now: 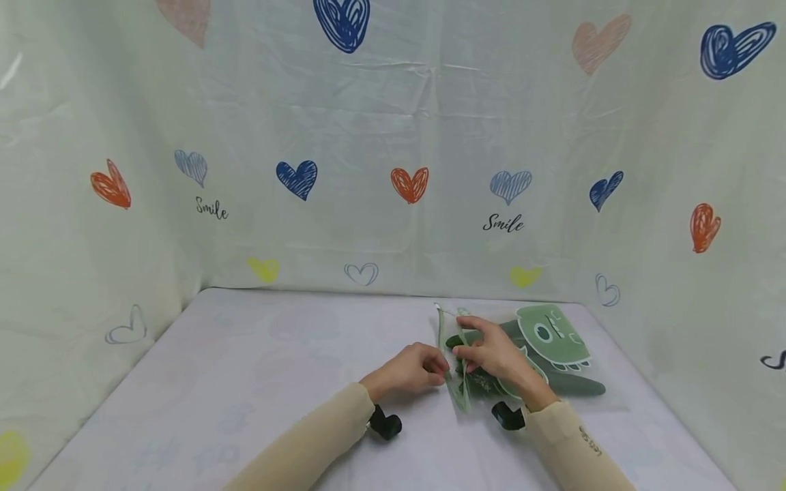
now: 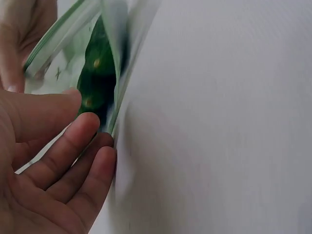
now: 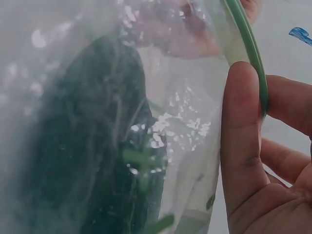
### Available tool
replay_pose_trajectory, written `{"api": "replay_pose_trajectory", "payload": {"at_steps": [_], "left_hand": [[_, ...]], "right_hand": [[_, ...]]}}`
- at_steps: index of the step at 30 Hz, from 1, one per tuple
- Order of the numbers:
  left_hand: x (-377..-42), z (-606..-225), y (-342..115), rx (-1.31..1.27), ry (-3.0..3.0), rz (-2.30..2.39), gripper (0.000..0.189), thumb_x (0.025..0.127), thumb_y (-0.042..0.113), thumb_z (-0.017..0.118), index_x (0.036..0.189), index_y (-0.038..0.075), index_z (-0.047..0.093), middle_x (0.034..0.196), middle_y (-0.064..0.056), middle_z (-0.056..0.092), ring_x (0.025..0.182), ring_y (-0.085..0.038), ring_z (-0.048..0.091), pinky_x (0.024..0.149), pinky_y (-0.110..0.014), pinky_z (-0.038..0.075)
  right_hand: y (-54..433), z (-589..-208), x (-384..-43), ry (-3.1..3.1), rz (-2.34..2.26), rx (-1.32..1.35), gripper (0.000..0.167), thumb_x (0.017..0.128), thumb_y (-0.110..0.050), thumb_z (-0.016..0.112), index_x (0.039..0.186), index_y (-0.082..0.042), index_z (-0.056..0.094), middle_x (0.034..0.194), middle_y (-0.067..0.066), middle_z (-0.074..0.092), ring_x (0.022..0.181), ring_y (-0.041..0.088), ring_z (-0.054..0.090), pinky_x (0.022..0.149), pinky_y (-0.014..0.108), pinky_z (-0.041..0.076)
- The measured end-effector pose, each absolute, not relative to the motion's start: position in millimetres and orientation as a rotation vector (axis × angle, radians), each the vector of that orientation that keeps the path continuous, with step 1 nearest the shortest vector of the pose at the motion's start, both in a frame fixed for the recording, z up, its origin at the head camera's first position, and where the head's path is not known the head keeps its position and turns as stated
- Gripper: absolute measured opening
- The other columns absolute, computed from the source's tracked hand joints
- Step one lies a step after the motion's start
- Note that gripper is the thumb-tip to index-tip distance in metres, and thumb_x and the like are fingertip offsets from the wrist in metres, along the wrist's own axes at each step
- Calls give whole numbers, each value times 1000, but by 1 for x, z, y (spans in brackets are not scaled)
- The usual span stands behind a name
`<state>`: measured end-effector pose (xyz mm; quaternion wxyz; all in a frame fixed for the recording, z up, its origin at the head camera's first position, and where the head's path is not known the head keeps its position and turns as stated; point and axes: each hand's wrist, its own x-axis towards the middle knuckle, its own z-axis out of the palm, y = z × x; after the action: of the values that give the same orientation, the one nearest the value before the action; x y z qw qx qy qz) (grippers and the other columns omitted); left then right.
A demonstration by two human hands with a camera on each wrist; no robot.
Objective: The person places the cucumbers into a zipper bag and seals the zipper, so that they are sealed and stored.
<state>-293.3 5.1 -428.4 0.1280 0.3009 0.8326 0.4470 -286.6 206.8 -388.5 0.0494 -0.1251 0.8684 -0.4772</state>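
Observation:
A clear zip bag (image 1: 614, 399) with green seal strips and a green cartoon creature print lies on the right side of the table, its mouth facing left and parted. Inside are long dark green things (image 2: 97, 73) resembling cucumbers; glare on the plastic blurs them. My right hand (image 1: 496, 351) pinches one lip of the mouth between thumb and fingers, the green strip (image 3: 253, 53) passing between them. Lower on the mouth, my left hand (image 1: 410, 370) has its curled fingertips at the bag's edge and appears to pinch it; the exact contact is partly hidden.
A white table (image 1: 258, 382) extends to the left of the bag. Behind it hangs a pale curtain (image 1: 454, 136) printed with hearts and the word Smile. Black wrist cameras, one (image 1: 385, 424) at the left cuff and another (image 1: 508, 416) at the right, sit close to the tabletop.

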Motion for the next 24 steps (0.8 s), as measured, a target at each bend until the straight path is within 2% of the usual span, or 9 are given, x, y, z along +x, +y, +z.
{"api": "replay_pose_trajectory", "payload": {"at_steps": [4,6,10,12,17,24], "left_hand": [[-302,-431,-9,800,2469,1333,10,86,4,68,97,3,69,82,4,64,75,-7,58,70,-24,47],[-306,-431,-13,756,2477,1361,12,87,3,67,98,2,68,82,3,63,74,-9,57,68,-25,47],[-315,-430,-16,670,2446,1428,15,87,3,66,101,-2,65,80,-1,60,68,-11,56,61,-23,46],[-319,-428,-16,629,2426,1454,18,87,4,67,103,-3,64,81,-2,60,67,-11,56,60,-23,46],[-330,-426,-12,498,2408,1514,24,88,10,67,108,-1,63,85,-3,61,70,-15,59,62,-26,47],[-345,-434,2,326,2322,1697,28,88,13,69,110,-1,60,90,-6,63,79,-21,65,69,-31,54]], "right_hand": [[205,-391,-286,2621,-1440,-377,62,85,-8,71,140,-2,43,82,17,68,56,24,63,58,36,54],[205,-394,-287,2598,-1443,-396,62,85,-6,70,140,-1,42,87,22,67,56,24,63,58,36,54],[205,-397,-288,2552,-1463,-457,63,84,-3,70,139,4,41,120,30,56,58,24,64,57,36,55],[204,-396,-289,2557,-1462,-461,63,84,-3,71,139,5,41,131,30,48,59,25,64,57,36,55],[204,-389,-295,2634,-1389,-402,57,85,-6,70,136,1,47,130,24,53,64,21,64,60,33,55],[204,-382,-318,2735,-1212,-489,51,88,-13,68,135,1,50,131,24,52,65,18,62,61,33,52]]}}
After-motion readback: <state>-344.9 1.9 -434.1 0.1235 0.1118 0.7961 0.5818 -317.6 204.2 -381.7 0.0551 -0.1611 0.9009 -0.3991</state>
